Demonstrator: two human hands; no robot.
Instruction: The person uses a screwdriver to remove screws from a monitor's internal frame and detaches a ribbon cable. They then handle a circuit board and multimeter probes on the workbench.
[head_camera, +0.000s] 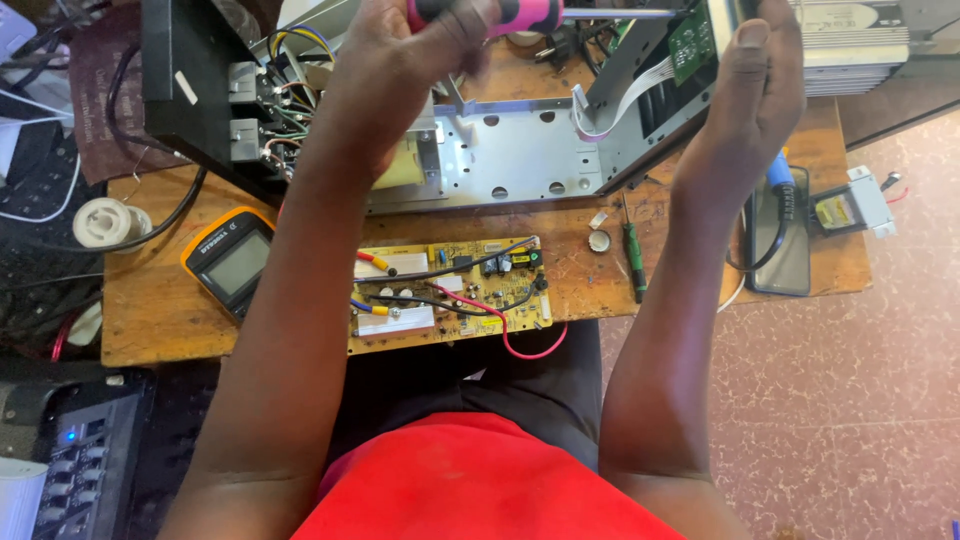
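Here the left hand (400, 70) is closed around a pink-and-black handled screwdriver (500, 14), keeping its shaft level toward the small green circuit board (691, 42). The right hand (755, 85) grips the grey metal chassis panel (640, 90), so the board stays steady.

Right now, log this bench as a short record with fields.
left hand: left hand grips a pink-and-black screwdriver, shaft pointing at a small green board
right hand: right hand holds the grey metal case by its end
bench front: yellow circuit board with red and black wires
left of it: yellow meter
right of it: green screwdriver, phone
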